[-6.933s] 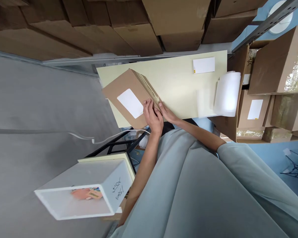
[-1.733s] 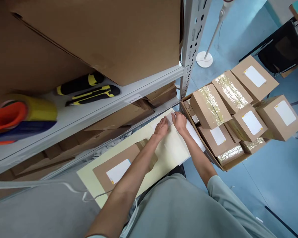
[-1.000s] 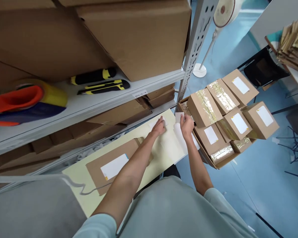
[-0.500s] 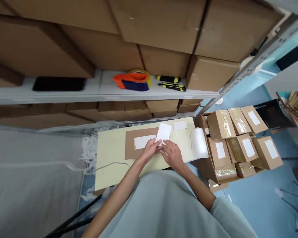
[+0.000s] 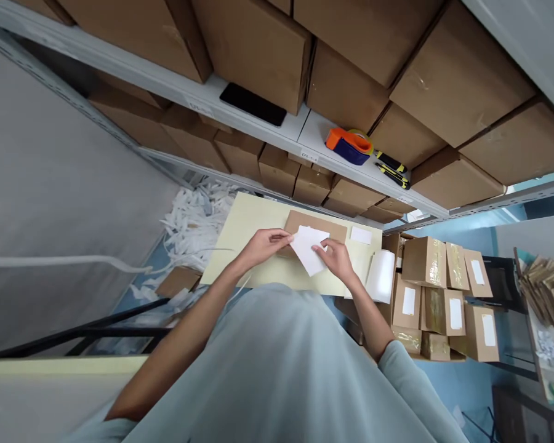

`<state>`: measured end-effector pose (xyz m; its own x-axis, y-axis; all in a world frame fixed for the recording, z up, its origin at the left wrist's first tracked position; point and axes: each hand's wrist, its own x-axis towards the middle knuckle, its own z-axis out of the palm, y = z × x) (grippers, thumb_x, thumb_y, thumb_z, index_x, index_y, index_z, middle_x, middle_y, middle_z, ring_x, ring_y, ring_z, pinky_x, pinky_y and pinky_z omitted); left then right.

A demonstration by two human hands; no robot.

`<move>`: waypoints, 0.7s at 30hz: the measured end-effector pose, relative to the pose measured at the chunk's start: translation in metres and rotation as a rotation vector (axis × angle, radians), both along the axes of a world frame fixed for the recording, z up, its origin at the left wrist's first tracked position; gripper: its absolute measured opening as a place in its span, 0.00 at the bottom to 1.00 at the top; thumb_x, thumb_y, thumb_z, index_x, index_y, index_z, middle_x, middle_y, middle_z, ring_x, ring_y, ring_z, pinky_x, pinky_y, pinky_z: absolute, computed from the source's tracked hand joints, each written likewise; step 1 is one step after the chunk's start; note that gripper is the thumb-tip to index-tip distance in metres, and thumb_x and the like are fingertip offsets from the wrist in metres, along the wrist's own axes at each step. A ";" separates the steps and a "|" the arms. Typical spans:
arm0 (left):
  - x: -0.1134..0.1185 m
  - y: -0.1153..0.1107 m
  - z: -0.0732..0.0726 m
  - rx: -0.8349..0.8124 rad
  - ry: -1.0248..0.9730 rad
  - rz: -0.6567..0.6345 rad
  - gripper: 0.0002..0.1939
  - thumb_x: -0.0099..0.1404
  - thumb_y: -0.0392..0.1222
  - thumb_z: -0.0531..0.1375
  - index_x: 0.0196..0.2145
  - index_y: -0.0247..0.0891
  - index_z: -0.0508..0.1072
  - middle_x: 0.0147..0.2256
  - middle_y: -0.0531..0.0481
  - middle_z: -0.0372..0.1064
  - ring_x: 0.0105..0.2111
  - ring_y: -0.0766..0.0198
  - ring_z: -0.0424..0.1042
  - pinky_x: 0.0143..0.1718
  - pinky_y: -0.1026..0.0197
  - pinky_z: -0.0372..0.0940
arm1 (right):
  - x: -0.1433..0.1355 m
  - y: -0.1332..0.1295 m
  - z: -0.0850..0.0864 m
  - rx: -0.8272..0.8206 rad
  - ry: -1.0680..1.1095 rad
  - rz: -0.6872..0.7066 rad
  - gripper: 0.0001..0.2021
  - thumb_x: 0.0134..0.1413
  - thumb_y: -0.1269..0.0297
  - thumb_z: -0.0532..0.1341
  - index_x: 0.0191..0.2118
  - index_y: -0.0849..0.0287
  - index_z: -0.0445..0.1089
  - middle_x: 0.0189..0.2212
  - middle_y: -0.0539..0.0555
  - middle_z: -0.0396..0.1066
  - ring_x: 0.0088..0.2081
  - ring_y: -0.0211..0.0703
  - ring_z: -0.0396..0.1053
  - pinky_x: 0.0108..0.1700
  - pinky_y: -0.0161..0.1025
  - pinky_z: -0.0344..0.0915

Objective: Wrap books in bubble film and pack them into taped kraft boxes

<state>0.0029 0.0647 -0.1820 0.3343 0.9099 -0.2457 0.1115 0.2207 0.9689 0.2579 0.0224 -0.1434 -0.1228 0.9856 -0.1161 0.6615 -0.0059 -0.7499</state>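
A white label [image 5: 308,261] is held at a slant between my two hands, above the table. My left hand [image 5: 265,247] pinches its left corner between thumb and fingertips. On the other side, my right hand [image 5: 336,257] grips its right edge with thumb and fingers. Behind the label lies a flat brown cardboard box [image 5: 338,229] on the pale yellow tabletop [image 5: 240,231]. The held label and my hands cover much of that box, including most of its own white label. Another small white label [image 5: 361,235] lies flat to the right.
A white roll [image 5: 380,277] sits at the table's right end, beside a large carton of small labelled boxes [image 5: 443,307]. Ahead, a shelf [image 5: 314,132] carries cartons, a black phone [image 5: 253,104], an orange-and-blue tape dispenser [image 5: 349,146] and utility knives [image 5: 391,171]. Shredded white scraps [image 5: 198,215] pile up left.
My hands have moved apart, and the label has tilted, its lower corner now pointing toward me. The view has turned, so the shelf runs diagonally.
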 end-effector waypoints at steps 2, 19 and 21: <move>-0.009 -0.006 0.004 -0.077 -0.091 0.043 0.37 0.54 0.78 0.72 0.40 0.38 0.86 0.41 0.39 0.86 0.42 0.48 0.84 0.48 0.50 0.79 | -0.013 -0.002 0.007 0.005 0.140 -0.173 0.24 0.69 0.38 0.64 0.32 0.55 0.75 0.37 0.54 0.82 0.41 0.49 0.78 0.47 0.42 0.73; -0.025 -0.048 0.039 -0.156 -0.161 -0.116 0.30 0.53 0.68 0.76 0.38 0.38 0.85 0.37 0.39 0.86 0.36 0.51 0.83 0.40 0.51 0.81 | -0.079 -0.009 0.039 0.150 0.302 -0.481 0.28 0.62 0.32 0.64 0.30 0.55 0.69 0.30 0.51 0.73 0.35 0.43 0.69 0.39 0.38 0.68; -0.026 -0.048 0.043 -0.143 -0.143 -0.116 0.31 0.53 0.69 0.76 0.38 0.38 0.85 0.38 0.39 0.86 0.37 0.50 0.83 0.41 0.51 0.81 | -0.079 -0.009 0.039 0.160 0.301 -0.483 0.28 0.63 0.32 0.64 0.30 0.55 0.69 0.31 0.51 0.74 0.35 0.43 0.69 0.39 0.38 0.69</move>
<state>-0.0233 0.0163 -0.1388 0.4752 0.8228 -0.3118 0.0082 0.3502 0.9366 0.1789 0.0136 -0.1044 0.3396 0.9405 0.0088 0.3700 -0.1250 -0.9206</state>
